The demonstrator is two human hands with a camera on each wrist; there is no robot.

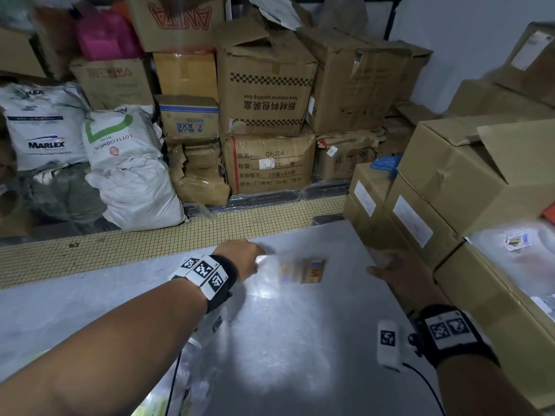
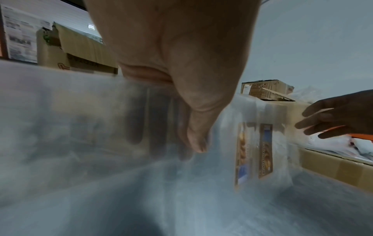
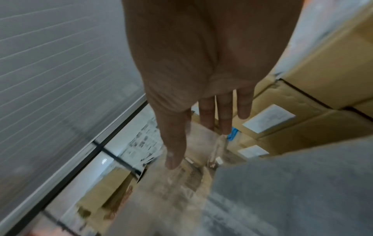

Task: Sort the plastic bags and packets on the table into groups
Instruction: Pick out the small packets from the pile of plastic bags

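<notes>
A clear plastic bag (image 1: 288, 273) with a small brown and blue printed label (image 1: 312, 271) hangs just above the grey table (image 1: 285, 355). My left hand (image 1: 243, 258) pinches the bag's left edge, thumb in front and fingers behind the film (image 2: 193, 127). The label (image 2: 264, 151) shows through the blurred plastic in the left wrist view. My right hand (image 1: 390, 267) is at the bag's right side with straight fingers (image 3: 224, 115), apart from the plastic. More clear packets (image 1: 168, 394) lie under my left forearm at the near edge.
Cardboard boxes (image 1: 450, 190) stand stacked along the table's right side, one topped with clear packets (image 1: 516, 253). Beyond the far table edge runs a yellow tiled ledge (image 1: 150, 244), then white sacks (image 1: 129, 163) and more cartons (image 1: 267, 94).
</notes>
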